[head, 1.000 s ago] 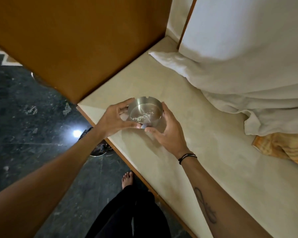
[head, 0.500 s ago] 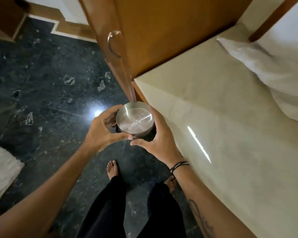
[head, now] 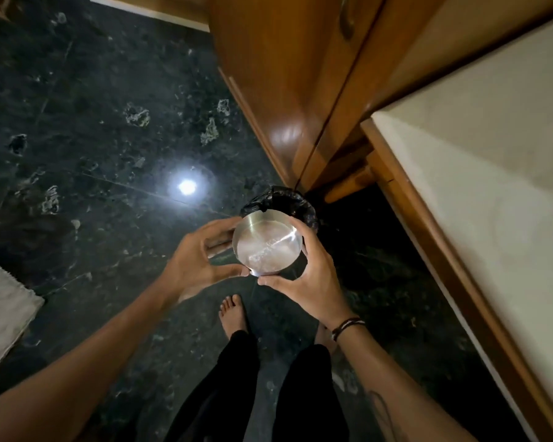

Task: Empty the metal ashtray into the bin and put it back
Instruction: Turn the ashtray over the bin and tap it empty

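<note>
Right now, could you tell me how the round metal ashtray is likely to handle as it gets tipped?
The round metal ashtray looks rigid, and its polished wall may be slippery. Loose ash inside would likely slide out easily. Both hands, left and right, steady it.

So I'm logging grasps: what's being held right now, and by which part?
The metal ashtray, by its rim and side wall: right hand on the right side, left hand on the left.
</note>
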A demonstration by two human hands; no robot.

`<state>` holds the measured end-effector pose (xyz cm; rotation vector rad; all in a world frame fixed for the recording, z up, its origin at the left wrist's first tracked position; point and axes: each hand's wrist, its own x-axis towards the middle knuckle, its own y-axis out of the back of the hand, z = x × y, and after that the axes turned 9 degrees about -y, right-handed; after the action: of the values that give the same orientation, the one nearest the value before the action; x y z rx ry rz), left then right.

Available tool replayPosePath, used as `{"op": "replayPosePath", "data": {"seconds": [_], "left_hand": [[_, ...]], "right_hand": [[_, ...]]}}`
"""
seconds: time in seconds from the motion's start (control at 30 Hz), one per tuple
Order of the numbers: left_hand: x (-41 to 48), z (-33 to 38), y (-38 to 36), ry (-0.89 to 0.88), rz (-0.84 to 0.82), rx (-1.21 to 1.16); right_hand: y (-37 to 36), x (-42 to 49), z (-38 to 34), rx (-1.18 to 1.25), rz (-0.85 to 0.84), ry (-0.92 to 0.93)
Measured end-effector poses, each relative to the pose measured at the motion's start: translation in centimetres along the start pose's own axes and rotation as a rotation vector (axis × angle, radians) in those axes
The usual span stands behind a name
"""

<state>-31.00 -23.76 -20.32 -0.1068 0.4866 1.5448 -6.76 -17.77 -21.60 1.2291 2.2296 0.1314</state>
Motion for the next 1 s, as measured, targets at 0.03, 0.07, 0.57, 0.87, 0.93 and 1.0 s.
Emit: {"op": "replayPosePath", "data": {"seconds": [0.03, 0.07, 0.57, 0.87, 0.93, 1.0], "left_hand": [[0.8, -1.7, -0.5, 0.007, 0.000, -0.019], [1.5, -3.4, -1.1, 0.015, -0.001, -0.034], [12.7, -15.8, -7.8, 0.118, -0.033, -0.183], [14.7, -20.4, -8.9, 0.129, 0.143, -0.192], [15.5, -20.4, -9.9, 0.113, 0.183, -0.213], [16.5, -20.1, -10.8, 0.105, 0.260, -0.249]], "right_hand": [[-0.6, 0.7, 1.3, 0.012, 0.007, -0.034], [-1.1, 1.4, 2.7, 0.022, 0.015, -0.067], [-1.0, 12.3, 16.2, 0.145, -0.049, -0.460], [-2.1, 16.6, 17.4, 0.485, -0.178, -0.795], [-2.2, 17.1, 17.4, 0.546, -0.167, -0.857], [-2.4, 17.6, 17.4, 0.603, -0.168, -0.902]]}}
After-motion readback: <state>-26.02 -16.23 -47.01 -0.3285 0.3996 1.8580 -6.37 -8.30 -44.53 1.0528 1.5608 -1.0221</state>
